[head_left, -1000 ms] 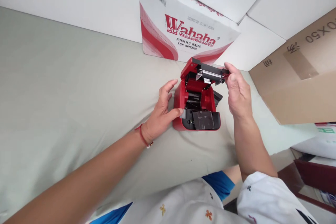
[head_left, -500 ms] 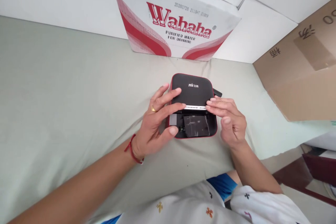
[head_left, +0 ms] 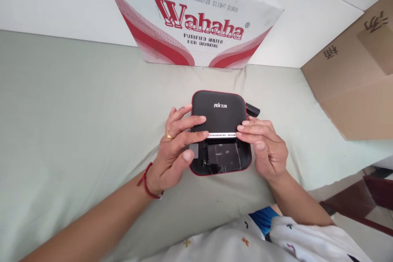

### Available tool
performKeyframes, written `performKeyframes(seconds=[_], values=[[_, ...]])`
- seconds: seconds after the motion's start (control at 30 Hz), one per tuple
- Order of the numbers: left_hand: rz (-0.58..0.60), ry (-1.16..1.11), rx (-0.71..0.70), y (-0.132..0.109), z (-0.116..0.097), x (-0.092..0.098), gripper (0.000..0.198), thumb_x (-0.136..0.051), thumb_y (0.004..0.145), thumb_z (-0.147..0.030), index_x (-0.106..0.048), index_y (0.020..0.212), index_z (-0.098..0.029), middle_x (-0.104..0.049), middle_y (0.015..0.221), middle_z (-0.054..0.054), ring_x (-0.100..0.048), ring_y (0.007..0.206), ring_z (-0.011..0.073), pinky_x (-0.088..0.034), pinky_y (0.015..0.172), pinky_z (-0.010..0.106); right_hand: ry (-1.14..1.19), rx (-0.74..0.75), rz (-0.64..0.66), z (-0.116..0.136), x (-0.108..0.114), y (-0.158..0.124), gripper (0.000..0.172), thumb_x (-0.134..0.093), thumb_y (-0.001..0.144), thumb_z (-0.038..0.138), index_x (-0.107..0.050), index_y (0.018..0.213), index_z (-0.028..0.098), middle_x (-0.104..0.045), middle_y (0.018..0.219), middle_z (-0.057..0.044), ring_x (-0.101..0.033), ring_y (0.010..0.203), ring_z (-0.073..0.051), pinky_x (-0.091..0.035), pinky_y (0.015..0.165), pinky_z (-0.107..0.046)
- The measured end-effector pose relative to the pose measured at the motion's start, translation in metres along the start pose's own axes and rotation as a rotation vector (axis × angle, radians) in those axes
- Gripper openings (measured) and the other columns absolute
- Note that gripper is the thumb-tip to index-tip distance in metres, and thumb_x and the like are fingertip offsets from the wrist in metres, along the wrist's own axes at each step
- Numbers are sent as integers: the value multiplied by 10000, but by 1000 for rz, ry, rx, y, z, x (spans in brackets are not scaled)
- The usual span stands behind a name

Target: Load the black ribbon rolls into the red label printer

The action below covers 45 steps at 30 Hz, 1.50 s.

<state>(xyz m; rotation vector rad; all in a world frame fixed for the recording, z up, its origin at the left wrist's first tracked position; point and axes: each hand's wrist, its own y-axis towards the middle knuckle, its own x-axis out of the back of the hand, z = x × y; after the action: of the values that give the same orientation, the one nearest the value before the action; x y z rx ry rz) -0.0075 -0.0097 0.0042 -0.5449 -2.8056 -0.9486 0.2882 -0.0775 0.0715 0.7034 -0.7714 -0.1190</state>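
Between my left hand [head_left: 172, 163] and right hand [head_left: 272, 153] sits the device [head_left: 229, 115], resting on the green cloth [head_left: 76, 131]. Its black lid [head_left: 217, 120] lies flat over the far part, with a white strip [head_left: 222, 135] along its near edge; nearer me, a dark sheet [head_left: 224, 159] lies on the front part. My left fingers are loosely spread, two tips on the lid by the strip's left end, the thumb beside a grey patch [head_left: 194, 150]. My right fingers stretch out close together, tips at the strip's right end, thumb raised apart from the device. Neither hand grips anything; how hard they press I cannot tell. A black piece [head_left: 253, 109] juts out at the far right side. I wear a ring [head_left: 169, 134] and a red bracelet [head_left: 149, 182] on the left. Beyond stands the Wahaha box [head_left: 199, 28]; to the right, a brown carton [head_left: 353, 110].
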Motion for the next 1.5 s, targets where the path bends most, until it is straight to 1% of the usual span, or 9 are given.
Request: performKeyframes(seconds=[0.2,0.3,0.5,0.8,0.9,1.03,1.27,1.4,1.5], values=[[24,-100,73,6,-8,0,345,-689,1187,-505,-891,1466,-502,-826,1649,-11,-544,1797,394,-256,1615,744,-22,103,11,5,-2,-9,456,-541,1261,435,-869,1564,341,-905,1359,-116,-832,1345,-345,-699,1212,-633],[-47,-287,186,4,-10,-7,359,-754,1151,-518,-885,1484,-490,-670,1869,-49,-405,1908,398,-268,1628,709,-56,227,5,13,-4,-14,524,-479,1283,485,-834,1623,302,-891,1296,-128,-770,1295,-337,-690,1165,-594],[-81,-489,449,3,5,-13,1105,-948,923,-509,-404,1876,-635,-234,2114,-165,-34,2025,371,-111,1662,681,-151,309,57,27,-1,-14,513,-492,1276,464,-831,1634,322,-904,1086,-92,-733,1061,-326,-680,931,-541],[-39,-611,470,8,16,-19,1161,-895,855,-391,-372,1864,-629,-228,2103,-181,-13,2027,347,-42,1671,657,-139,349,50,27,1,-9,447,-610,1208,353,-892,1555,324,-921,1070,-79,-769,1002,-308,-713,857,-523],[-37,-661,472,8,14,-22,1157,-927,841,-400,-406,1857,-587,-325,2073,-106,-88,2016,376,-171,1657,665,1,314,168,32,14,10,349,-650,1210,343,-931,1406,279,-925,1071,-86,-822,956,-273,-709,822,-477],[-13,-754,453,11,10,-27,1050,-940,861,-436,-474,1796,-543,-459,1996,-40,-338,1919,414,-411,1560,674,93,-15,300,38,28,56,294,-652,1249,341,-921,1163,260,-919,1108,-66,-831,855,-188,-665,760,-359],[-9,-710,460,11,12,-30,1000,-916,883,-437,-475,1780,-452,-496,1935,34,-446,1814,433,-445,1508,678,-673,-165,865,41,-11,124,238,-703,1119,171,-899,1251,204,-927,1189,-128,-863,994,-309,-558,783,-407],[-11,-683,431,10,15,-30,990,-915,895,-425,-481,1785,-442,-483,1938,44,-450,1808,422,-415,1526,665,-904,-137,1016,52,-37,137,130,-800,1065,175,-878,1169,176,-894,1224,-182,-844,976,-337,-393,636,-408],[-8,-687,438,11,15,-29,985,-913,900,-425,-482,1786,-432,-510,1914,56,-478,1782,421,-417,1522,674,-910,-183,1033,56,-36,135,139,-804,1058,192,-876,1175,174,-873,1289,-195,-830,977,-338,-423,646,-416]])
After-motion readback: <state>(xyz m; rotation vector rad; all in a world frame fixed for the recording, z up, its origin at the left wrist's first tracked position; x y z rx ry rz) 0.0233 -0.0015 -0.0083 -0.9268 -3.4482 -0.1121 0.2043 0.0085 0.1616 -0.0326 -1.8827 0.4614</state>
